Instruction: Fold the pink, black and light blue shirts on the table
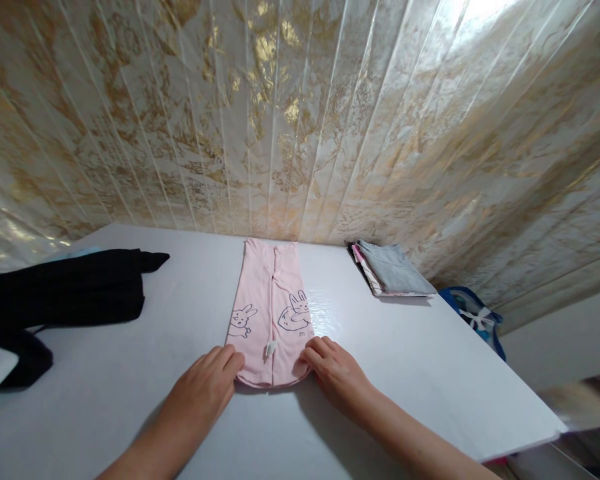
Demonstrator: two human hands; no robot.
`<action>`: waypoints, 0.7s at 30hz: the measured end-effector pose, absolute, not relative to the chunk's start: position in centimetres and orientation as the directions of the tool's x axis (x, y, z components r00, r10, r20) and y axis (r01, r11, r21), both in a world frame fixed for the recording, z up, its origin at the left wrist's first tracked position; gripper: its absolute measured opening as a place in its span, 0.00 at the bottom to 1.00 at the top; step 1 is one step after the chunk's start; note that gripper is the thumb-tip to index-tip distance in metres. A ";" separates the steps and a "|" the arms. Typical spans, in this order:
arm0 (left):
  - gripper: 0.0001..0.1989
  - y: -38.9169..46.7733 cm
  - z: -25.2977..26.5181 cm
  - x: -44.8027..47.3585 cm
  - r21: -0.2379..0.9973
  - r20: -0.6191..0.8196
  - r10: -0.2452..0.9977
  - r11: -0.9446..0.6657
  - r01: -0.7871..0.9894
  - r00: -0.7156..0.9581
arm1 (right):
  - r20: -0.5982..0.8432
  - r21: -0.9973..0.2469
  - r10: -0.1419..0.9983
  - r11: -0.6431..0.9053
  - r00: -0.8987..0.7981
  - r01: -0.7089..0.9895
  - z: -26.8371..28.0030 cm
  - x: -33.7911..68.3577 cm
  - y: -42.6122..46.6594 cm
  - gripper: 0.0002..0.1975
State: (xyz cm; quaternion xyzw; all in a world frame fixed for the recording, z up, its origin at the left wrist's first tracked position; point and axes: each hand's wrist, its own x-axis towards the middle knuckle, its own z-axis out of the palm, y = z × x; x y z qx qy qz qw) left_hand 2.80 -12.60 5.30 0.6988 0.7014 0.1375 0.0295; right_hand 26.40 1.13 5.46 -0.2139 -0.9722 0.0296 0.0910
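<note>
A pink shirt (260, 280) with rabbit drawings lies flat on the white table, its sides folded in to meet along a middle line. A small white tag (271, 348) shows near its curved hem. At the hem's left corner, my left hand (207, 377) is closed on the cloth edge. My right hand (335, 368) pinches the right edge near the hem, thumb and fingers together. The fingertips of both hands are partly hidden.
Folded clothes (393, 267), grey on top, are stacked at the back right of the table (440, 373). Black garments (65, 287) lie at the left. A blue bag (473, 313) sits beyond the right edge. Behind stands a wall of patterned gold and white sheeting (240, 120).
</note>
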 end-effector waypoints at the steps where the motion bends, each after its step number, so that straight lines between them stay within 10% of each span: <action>1: 0.15 -12.5 5.4 2.7 0.264 0.155 0.988 -0.016 0.964 -0.026 | 0.155 -0.112 0.429 0.903 -0.890 0.415 5.6 26.3 1.2 0.10; 7: 0.14 -13.2 4.6 2.3 0.329 0.265 0.964 -0.098 0.939 0.008 | 0.168 -0.290 0.470 0.864 -0.866 0.412 6.0 26.1 1.8 0.12; 12: 0.37 -13.6 2.6 3.6 0.207 0.364 0.924 -0.201 0.957 0.115 | 0.167 -0.540 0.551 0.745 -0.818 0.391 6.4 26.5 2.3 0.15; 21: 0.21 -10.1 5.6 5.7 0.197 0.138 0.987 -0.107 0.974 0.081 | 0.167 -0.601 0.564 0.708 -0.809 0.370 7.4 26.4 2.2 0.13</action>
